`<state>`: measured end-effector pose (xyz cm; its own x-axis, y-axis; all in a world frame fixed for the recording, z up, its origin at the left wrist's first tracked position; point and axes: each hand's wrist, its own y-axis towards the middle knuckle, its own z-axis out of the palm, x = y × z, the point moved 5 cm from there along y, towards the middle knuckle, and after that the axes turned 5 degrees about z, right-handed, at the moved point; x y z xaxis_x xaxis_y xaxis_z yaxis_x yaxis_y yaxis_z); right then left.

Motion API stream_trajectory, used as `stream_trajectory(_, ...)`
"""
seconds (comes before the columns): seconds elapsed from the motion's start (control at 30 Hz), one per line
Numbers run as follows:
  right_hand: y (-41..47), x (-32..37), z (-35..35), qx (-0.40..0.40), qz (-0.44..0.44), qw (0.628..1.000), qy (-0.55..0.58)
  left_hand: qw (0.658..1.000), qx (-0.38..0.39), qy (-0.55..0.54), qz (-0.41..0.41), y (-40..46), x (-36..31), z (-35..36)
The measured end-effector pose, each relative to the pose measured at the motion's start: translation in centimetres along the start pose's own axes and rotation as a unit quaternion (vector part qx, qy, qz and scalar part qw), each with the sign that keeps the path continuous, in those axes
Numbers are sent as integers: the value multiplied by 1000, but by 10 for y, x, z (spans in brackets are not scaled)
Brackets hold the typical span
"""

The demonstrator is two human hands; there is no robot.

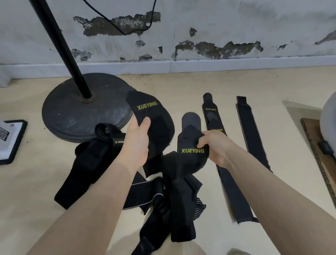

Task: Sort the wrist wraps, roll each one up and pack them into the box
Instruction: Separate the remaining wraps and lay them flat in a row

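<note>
1. L hand (137,138): fingers curled round a black XUEYING wrap (150,116), held up near the stand base (82,115).
2. R hand (214,146): fingers pinch a 2nd XUEYING wrap (190,145), which hangs down.
3. Tangled wrap pile (98,162) on floor (28,196), below both hands.
4. Two wraps laid flat, side by side, to the right: one (229,182), other (251,133).

Both forearms extended forward, bare. Left hand (137,141) palm-up, fingers curled in a grip. Right hand (216,147) knuckles-up, fingers pinching.
</note>
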<state>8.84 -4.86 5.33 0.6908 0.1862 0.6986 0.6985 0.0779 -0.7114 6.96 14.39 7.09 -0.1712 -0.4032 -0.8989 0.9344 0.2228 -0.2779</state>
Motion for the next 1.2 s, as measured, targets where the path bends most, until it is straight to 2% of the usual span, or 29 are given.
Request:
stream_trajectory(0.13,-20,16,11,200,-84,974,64,1000,10,-1,10,5,0,-5)
stream_trajectory(0.2,-26,23,20,238,-120,960,79,999,34,-10,8,4,1,-3)
stream_trajectory(0.4,-27,36,49,130,-195,972,-27,993,96,-70,-23,-6,3,15)
stream_trajectory(0.63,-25,34,49,6,-181,977,-108,987,82,-130,-38,-3,6,12)
stream_trajectory(0.8,-23,32,54,19,-165,980,-109,988,77,-133,-35,-2,9,14)
stream_trajectory(0.9,-28,31,56,55,-185,977,-93,987,37,-149,-57,0,13,12)
stream_trajectory(1.0,-34,29,58,98,-189,974,-80,975,-10,-212,-67,7,13,-1)
stream_trajectory(1.2,-23,23,52,13,-124,981,-151,979,37,-192,-62,7,12,1)
